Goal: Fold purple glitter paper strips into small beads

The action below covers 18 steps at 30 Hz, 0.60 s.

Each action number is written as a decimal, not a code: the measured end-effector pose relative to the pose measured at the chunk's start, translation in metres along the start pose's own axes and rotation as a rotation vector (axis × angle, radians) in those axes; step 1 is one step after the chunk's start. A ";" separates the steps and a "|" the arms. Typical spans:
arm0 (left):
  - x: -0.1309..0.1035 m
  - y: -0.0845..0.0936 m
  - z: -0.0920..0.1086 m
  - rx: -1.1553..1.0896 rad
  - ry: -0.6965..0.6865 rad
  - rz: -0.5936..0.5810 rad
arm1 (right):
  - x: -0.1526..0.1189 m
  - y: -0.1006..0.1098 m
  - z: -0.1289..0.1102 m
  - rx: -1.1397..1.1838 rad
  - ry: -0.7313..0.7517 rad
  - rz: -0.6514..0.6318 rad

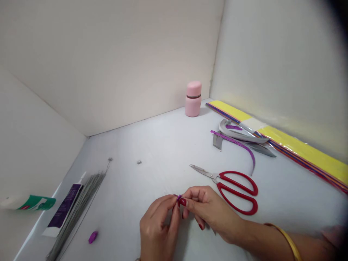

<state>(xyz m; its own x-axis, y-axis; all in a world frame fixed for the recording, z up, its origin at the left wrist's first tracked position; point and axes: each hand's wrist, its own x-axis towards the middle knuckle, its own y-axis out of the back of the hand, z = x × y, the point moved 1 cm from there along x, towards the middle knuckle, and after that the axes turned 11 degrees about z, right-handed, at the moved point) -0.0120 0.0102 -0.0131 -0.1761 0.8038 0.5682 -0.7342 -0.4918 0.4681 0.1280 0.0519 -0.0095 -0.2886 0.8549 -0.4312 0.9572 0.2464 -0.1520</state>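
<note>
Between the fingertips of both hands is a small purple piece (179, 198), mostly covered; its exact kind is too small to make out. My left hand (160, 221) pinches it from the left. My right hand (206, 208) pinches it from the right, its thumb and forefinger meeting the left fingertips. Just beyond my right hand lie red-handled scissors (237, 192), blades slightly apart and pointing left. A small purple bundle (92, 237) rests on the table to the left of my left hand.
At left lie a bunch of thin wires (81, 206), a purple-and-white tube (66, 206) and a green-and-white tube (36, 202). Two small silvery bits, one on a wire, lie mid-table. A pink flask (193, 99), purple strip (236, 140), grey strips (241, 135) and packaged coloured sheets (288, 139) stand or lie behind.
</note>
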 end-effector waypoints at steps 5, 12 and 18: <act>0.002 0.000 -0.001 0.164 -0.351 0.007 | 0.000 0.000 0.002 0.030 0.021 -0.017; 0.001 0.001 -0.002 0.163 -0.300 -0.047 | 0.001 0.002 0.003 0.033 0.060 -0.064; -0.001 0.002 -0.006 0.069 -0.124 -0.078 | 0.000 0.001 0.000 0.022 0.044 -0.071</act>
<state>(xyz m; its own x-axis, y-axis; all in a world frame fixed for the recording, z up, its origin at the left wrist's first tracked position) -0.0174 0.0105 -0.0161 -0.0350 0.7954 0.6051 -0.6951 -0.4544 0.5571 0.1287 0.0516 -0.0095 -0.3543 0.8549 -0.3790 0.9333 0.2980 -0.2002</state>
